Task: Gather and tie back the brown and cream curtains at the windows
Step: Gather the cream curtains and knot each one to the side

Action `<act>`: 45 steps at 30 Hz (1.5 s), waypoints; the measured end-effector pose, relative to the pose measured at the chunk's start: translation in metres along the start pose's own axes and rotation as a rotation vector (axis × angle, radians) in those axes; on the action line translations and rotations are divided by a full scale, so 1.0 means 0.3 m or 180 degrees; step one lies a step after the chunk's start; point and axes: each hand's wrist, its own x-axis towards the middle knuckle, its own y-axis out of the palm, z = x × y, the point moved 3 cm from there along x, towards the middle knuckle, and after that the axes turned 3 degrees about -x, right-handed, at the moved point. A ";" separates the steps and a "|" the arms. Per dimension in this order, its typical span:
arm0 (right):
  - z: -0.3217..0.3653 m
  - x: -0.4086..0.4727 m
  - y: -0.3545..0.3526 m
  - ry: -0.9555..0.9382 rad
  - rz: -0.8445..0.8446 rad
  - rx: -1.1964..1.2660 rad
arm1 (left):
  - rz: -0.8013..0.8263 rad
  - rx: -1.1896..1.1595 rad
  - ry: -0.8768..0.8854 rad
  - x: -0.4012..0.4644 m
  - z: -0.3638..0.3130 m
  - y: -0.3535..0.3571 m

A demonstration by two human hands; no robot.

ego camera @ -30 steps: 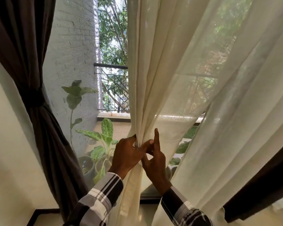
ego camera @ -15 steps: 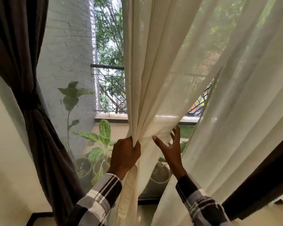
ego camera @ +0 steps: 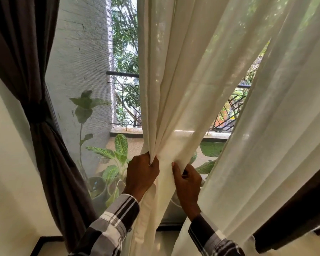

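Two hands: both on one cream panel, at about sill height, just beside each other with a flat strip of cloth between them.
Left hand point(ego camera: 142, 174): fist closed tight on a bunch of pleats at the panel's left edge; folds fan upward out of the knuckles. Reads as the anchor, holding what is already collected so it cannot spread.
Right hand point(ego camera: 186, 179): fingers curled round the panel's right edge from behind, thumb laid flat on the front face. Looks placed to draw that edge across to the fist.
Cream curtain in hand point(ego camera: 175, 100): hangs mid-window, sheer, light coming through; narrows from a wide top to the grip, loose tail dropping past the plaid sleeves point(ego camera: 116, 220).
Second cream panel point(ego camera: 277, 126): just right of the gathered one, hanging free, a gap of open window between them.
Brown curtain, left point(ego camera: 50, 163): against the wall, already cinched at its waist by a dark tie-back point(ego camera: 37, 113).
Brown curtain, right point(ego camera: 303, 206): only a dark edge shows at lower right; tied or not, cannot tell.
Outside: potted plants point(ego camera: 116, 159) and a balcony railing point(ego camera: 127, 100) behind the glass.
Stage (judgement): gathering under way; no tie for the cream cloth visible.
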 end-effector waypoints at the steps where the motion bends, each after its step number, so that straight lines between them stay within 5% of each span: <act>1: 0.010 -0.008 0.008 -0.0074 0.0018 -0.0024 | -0.0001 -0.0013 0.0010 -0.001 -0.004 0.003; 19: 0.118 0.001 0.115 -0.0939 0.0852 -0.0203 | 0.0547 -0.0300 -0.0042 0.001 -0.028 0.002; 25: 0.103 -0.001 0.093 -0.0853 0.1580 0.0218 | 0.0435 0.0257 -0.0167 0.037 -0.048 0.007; 31: 0.060 -0.041 0.019 -0.0769 0.0933 0.0385 | 0.0689 0.0332 -0.0205 0.079 -0.014 0.017; 45: 0.057 -0.084 0.082 -0.0348 0.1468 0.0385 | 0.0801 0.0321 -0.0191 0.086 -0.008 0.013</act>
